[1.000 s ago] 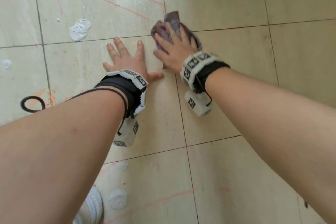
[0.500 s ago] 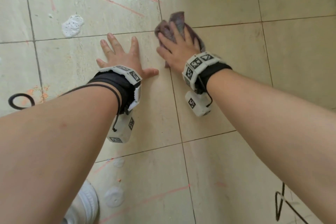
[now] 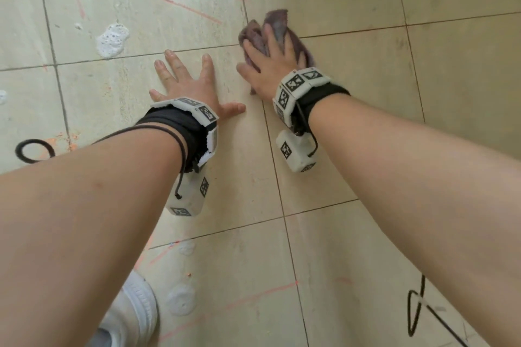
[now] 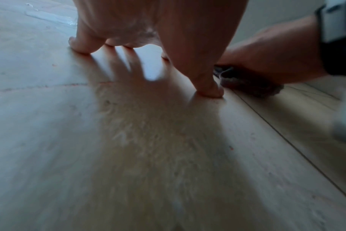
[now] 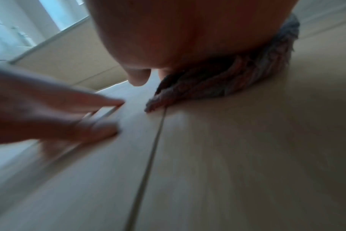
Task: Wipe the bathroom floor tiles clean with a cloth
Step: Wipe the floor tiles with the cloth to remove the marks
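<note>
A crumpled purple-grey cloth [image 3: 277, 24] lies on the beige floor tiles [image 3: 352, 149], just right of a grout crossing. My right hand [image 3: 270, 65] presses down on it with straight, spread fingers. The right wrist view shows the cloth [image 5: 237, 81] squashed under the palm of my right hand [image 5: 188, 31]. My left hand [image 3: 186, 82] lies flat on the tile to the left, fingers spread, holding nothing. In the left wrist view the left hand [image 4: 148, 31] props on its fingertips, with the cloth [image 4: 251, 87] beside its thumb.
A white foam blob [image 3: 112, 40] and red streaks [image 3: 174, 3] mark the tiles at far left. A black ring [image 3: 33, 149] lies at the left edge. Nearer me are a white shoe [image 3: 135, 310], faint foam rings [image 3: 181, 298] and a black cable [image 3: 417, 307].
My right hand has slid the cloth a little to the right and away across the grout line. The left hand has stayed planted on its tile.
</note>
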`<move>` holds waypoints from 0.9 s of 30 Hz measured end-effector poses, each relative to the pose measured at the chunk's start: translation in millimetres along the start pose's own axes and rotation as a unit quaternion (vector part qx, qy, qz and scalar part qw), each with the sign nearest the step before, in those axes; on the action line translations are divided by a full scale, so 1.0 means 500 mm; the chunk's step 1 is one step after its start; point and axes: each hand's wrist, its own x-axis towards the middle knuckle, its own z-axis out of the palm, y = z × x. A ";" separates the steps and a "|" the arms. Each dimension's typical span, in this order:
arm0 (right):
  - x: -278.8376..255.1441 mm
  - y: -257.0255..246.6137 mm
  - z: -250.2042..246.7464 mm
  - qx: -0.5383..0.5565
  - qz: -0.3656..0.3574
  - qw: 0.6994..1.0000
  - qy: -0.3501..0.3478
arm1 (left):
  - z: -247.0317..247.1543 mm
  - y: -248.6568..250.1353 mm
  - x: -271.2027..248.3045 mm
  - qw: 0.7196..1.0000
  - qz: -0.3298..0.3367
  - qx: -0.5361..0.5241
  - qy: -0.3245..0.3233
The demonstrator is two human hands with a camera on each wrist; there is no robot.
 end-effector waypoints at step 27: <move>-0.145 0.106 0.090 0.063 0.092 0.993 0.031 | 0.013 0.013 -0.017 1.000 -0.007 0.012 0.002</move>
